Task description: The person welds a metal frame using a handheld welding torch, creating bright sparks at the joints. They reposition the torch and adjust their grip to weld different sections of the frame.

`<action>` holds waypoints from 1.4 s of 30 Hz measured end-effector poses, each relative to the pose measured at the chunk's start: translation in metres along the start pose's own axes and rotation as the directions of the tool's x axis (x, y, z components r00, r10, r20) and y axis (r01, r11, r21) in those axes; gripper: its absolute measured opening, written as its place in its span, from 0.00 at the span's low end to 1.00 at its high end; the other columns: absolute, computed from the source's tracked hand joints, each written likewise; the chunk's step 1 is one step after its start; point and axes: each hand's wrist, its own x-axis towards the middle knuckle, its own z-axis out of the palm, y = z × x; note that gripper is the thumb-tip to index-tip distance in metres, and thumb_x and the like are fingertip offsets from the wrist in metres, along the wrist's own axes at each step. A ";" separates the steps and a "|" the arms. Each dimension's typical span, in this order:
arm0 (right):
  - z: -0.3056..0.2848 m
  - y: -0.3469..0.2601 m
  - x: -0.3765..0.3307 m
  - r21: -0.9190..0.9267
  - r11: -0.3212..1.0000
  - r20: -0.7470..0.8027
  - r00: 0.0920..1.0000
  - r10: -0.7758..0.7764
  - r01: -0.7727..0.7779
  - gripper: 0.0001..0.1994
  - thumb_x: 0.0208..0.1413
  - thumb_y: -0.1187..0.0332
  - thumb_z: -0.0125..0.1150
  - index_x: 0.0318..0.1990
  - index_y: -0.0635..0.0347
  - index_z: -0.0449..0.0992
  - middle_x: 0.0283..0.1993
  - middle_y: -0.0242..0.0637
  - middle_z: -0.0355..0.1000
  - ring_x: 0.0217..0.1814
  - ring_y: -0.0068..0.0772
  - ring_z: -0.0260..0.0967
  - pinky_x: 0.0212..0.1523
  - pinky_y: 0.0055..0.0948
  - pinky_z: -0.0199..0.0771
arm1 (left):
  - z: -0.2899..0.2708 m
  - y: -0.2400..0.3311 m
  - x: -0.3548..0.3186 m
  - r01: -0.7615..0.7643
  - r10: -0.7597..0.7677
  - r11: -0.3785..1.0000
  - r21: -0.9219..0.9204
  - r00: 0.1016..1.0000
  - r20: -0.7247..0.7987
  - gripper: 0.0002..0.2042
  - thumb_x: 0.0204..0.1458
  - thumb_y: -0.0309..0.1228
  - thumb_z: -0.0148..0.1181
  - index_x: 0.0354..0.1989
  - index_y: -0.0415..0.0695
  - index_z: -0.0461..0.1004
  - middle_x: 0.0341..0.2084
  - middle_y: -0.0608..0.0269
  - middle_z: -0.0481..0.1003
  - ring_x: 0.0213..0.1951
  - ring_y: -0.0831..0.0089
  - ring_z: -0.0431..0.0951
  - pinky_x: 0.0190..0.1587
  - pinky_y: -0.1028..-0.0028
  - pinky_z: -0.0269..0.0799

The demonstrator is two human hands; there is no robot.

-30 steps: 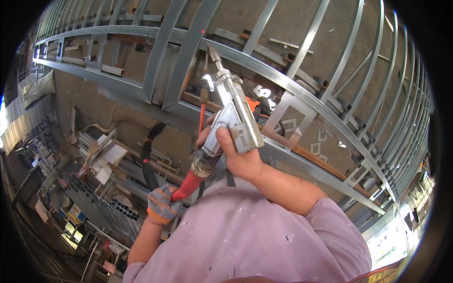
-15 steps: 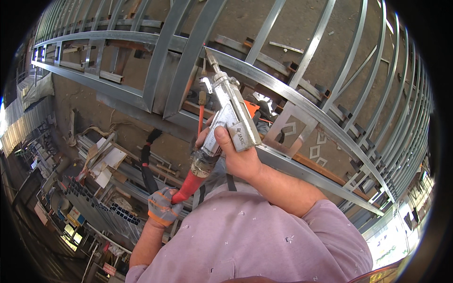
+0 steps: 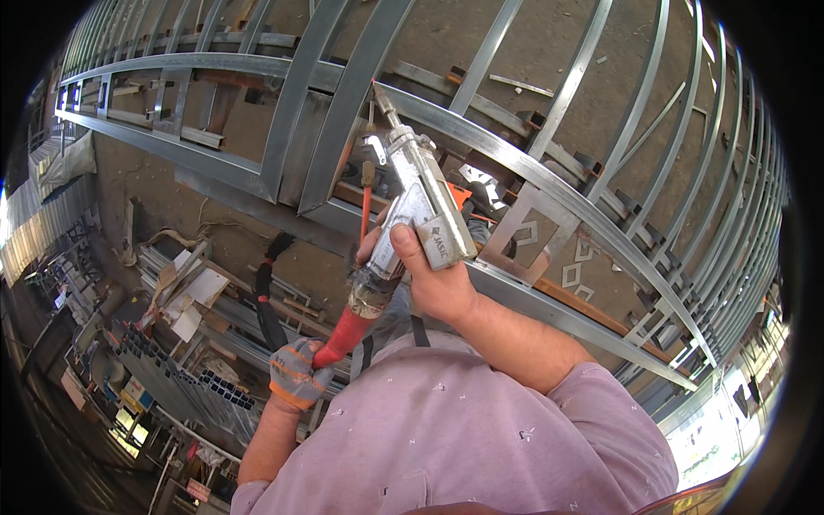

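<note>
Here, right hand (image 3: 433,283) gripping riveter (image 3: 416,202), steel frame (image 3: 524,167)

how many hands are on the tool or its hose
2. The bare right hand grips the silver pneumatic tool at its body; the gloved left hand holds the red hose below it.

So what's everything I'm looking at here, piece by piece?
pneumatic tool: one, silver-grey, held with its tip against the metal frame, centre
red hose: one, red, running from the tool's base down to the gloved hand
steel stud frame: one, grey, long curved rails with many cross-pieces, across the top and right
stacked metal profiles: one pile, grey, lower left
black hose: one, black, hanging left of the tool
orange clamp handle: one, orange, behind the tool
pink shirt: one, pale pink, bottom centre
right hand: bare, fingers wrapped round the tool's grip
left hand: in a grey and orange glove, gripping the red hose
</note>
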 end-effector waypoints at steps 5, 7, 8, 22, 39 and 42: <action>0.002 -0.002 0.001 -0.017 1.000 -0.013 1.000 -0.002 0.001 0.19 0.84 0.53 0.56 0.64 0.61 0.70 0.48 0.42 0.83 0.52 0.33 0.83 0.58 0.40 0.86 | 0.004 -0.005 -0.005 0.025 -0.025 1.000 -0.009 1.000 0.004 0.12 0.49 0.26 0.70 0.42 0.45 0.79 0.35 0.57 0.84 0.35 0.50 0.86 0.38 0.57 0.81; 0.002 -0.001 0.001 -0.014 1.000 -0.010 1.000 -0.001 0.001 0.19 0.84 0.53 0.56 0.64 0.61 0.70 0.48 0.42 0.83 0.52 0.33 0.82 0.58 0.40 0.85 | 0.003 -0.006 -0.005 0.008 -0.008 1.000 -0.007 1.000 -0.003 0.12 0.49 0.26 0.70 0.42 0.46 0.79 0.35 0.57 0.84 0.35 0.50 0.86 0.38 0.57 0.81; 0.002 -0.001 0.000 -0.013 1.000 -0.009 1.000 -0.001 0.001 0.19 0.84 0.53 0.56 0.64 0.61 0.70 0.48 0.42 0.83 0.52 0.33 0.82 0.58 0.40 0.85 | 0.003 -0.007 -0.005 -0.002 0.001 1.000 -0.006 1.000 -0.007 0.12 0.49 0.27 0.70 0.43 0.46 0.79 0.35 0.57 0.84 0.35 0.50 0.86 0.38 0.57 0.81; 0.004 -0.007 0.001 -0.027 0.999 -0.006 0.999 0.032 -0.032 0.21 0.84 0.52 0.56 0.65 0.61 0.70 0.48 0.40 0.83 0.52 0.33 0.83 0.57 0.39 0.85 | 0.005 -0.005 -0.006 0.030 -0.030 0.999 -0.016 1.000 -0.004 0.09 0.49 0.26 0.70 0.39 0.46 0.79 0.34 0.57 0.84 0.34 0.50 0.86 0.38 0.57 0.81; 0.005 -0.003 -0.004 -0.050 0.998 0.016 0.999 0.044 -0.044 0.20 0.84 0.52 0.56 0.65 0.61 0.70 0.48 0.40 0.82 0.53 0.33 0.83 0.58 0.39 0.84 | 0.007 -0.009 -0.011 0.004 -0.005 0.999 -0.049 0.999 -0.036 0.10 0.50 0.26 0.70 0.41 0.47 0.79 0.33 0.58 0.84 0.33 0.51 0.86 0.37 0.58 0.81; 0.006 -0.001 -0.005 -0.042 0.999 0.021 0.999 0.031 -0.030 0.20 0.84 0.52 0.56 0.64 0.61 0.70 0.48 0.41 0.82 0.53 0.33 0.82 0.58 0.39 0.84 | 0.006 -0.007 -0.011 -0.001 -0.001 0.998 -0.065 1.000 -0.030 0.11 0.49 0.26 0.70 0.41 0.46 0.79 0.33 0.57 0.84 0.33 0.50 0.86 0.36 0.58 0.81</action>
